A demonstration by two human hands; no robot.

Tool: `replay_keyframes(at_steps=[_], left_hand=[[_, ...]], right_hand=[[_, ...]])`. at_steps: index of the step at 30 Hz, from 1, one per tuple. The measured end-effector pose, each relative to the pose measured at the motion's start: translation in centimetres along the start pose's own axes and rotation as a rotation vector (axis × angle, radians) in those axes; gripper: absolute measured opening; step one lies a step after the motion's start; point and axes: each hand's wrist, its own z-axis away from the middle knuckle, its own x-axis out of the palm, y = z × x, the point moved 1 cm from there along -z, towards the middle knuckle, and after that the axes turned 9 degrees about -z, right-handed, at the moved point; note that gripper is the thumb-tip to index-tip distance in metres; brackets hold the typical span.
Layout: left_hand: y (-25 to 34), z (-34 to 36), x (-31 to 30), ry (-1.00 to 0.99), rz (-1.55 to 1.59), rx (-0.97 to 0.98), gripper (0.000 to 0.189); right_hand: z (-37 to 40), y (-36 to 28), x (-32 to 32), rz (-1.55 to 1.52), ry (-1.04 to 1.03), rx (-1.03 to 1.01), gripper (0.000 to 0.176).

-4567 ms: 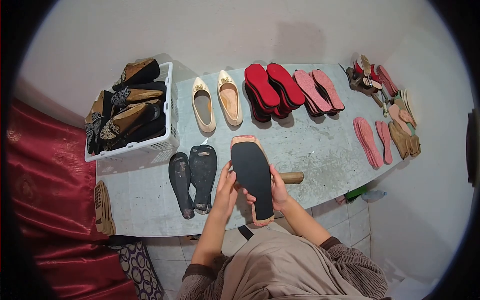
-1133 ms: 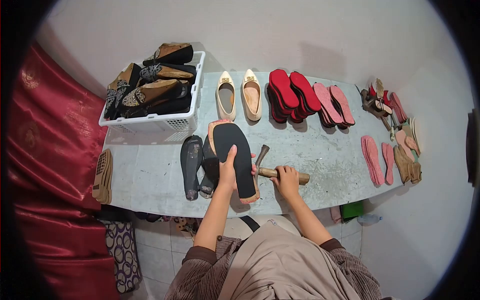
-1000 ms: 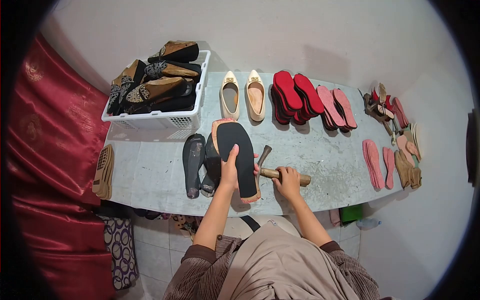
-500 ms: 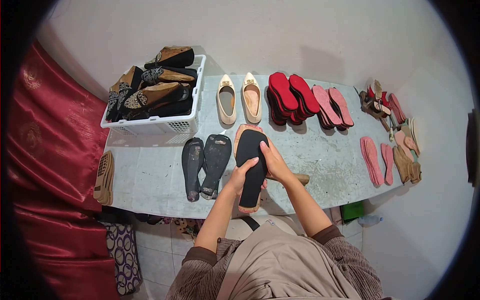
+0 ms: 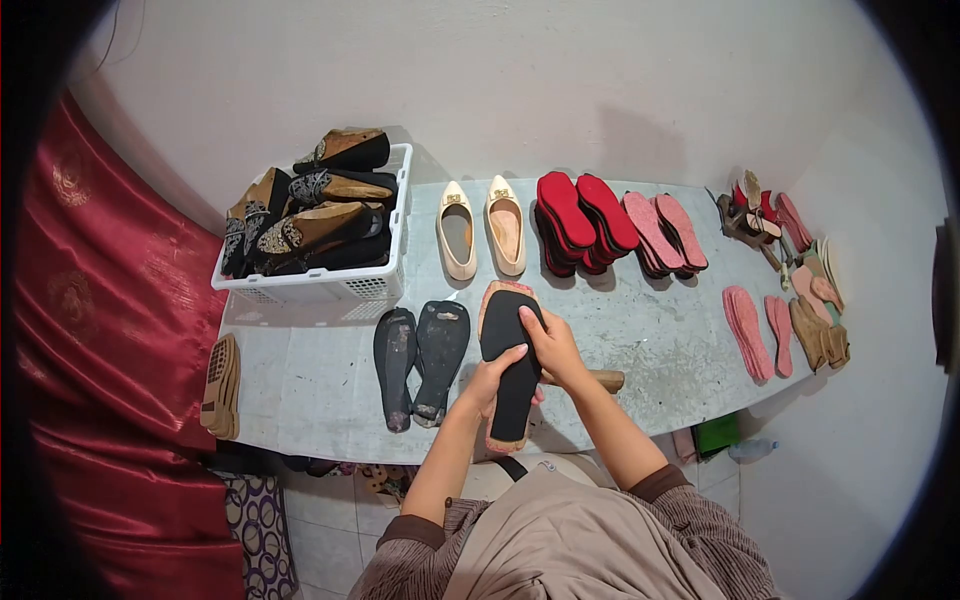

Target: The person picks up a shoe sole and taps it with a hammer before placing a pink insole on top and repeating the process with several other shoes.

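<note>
A black sole-shaped piece (image 5: pixel 512 385) lies on a larger pinkish-tan insole (image 5: pixel 497 300), whose edges show at the top and bottom. My left hand (image 5: pixel 490 380) grips the pair from the left, its thumb on the black face. From the right, my right hand (image 5: pixel 555 348) holds them with its thumb pressed on the black piece higher up. The fingers beneath are mostly hidden. Behind my right hand a wooden handle (image 5: pixel 603 380) sticks out on the table. Two dark, worn soles (image 5: pixel 440 350) lie to the left of my hands.
A white crate (image 5: pixel 330 275) of black embellished shoes stands back left on the table (image 5: pixel 300 375). Cream flats (image 5: pixel 457 235), red insole stacks (image 5: pixel 565 212) and pink insoles (image 5: pixel 652 235) line the back. Tan soles (image 5: pixel 221 388) sit left; tools (image 5: pixel 750 215) and more pieces lie right.
The whole view has shifted, so the table and its items appear lower. Both hands keep their hold on the black piece and insole, with little change in grip.
</note>
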Motion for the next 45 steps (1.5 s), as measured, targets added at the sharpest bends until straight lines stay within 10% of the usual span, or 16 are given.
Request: replay_keyframes(at_steps=[6,15,17,29,33,37,45], left_hand=[[-1.6,-2.0,-0.9,0.631,-0.394,0.573,0.032],[-0.6,-1.3,-3.6,0.806,-0.248,0.668,0.032],[-0.2,-0.6,-3.8,0.82,-0.233,0.643,0.033],[0.2,0.3,-3.1,0.706,-0.32,0.79,0.042],[0.1,0.7,-4.0,0.797,-0.435,0.718,0.05],[0.5,1.5,-3.7,0.944,-0.343,0.731,0.064],[0.3,0.9,-3.2,0.901,-0.497,0.725,0.063]], right_hand=[[0.5,0.9,0.5,0.227,0.207,-0.118,0.04],[3.2,7.5,-3.0,0.068,0.013,0.15,0.036],[5.0,9.5,-4.0,0.908,0.06,0.027,0.034],[7.5,10.4,-4.2,1.118,-0.017,-0.122,0.034],[6.0,8.9,-3.2,0.957,0.008,0.129,0.026],[4.0,3.2,-4.2,0.177,0.181,0.41,0.031],[5.6,-1.6,-1.9,0.209,0.117,-0.487,0.017]])
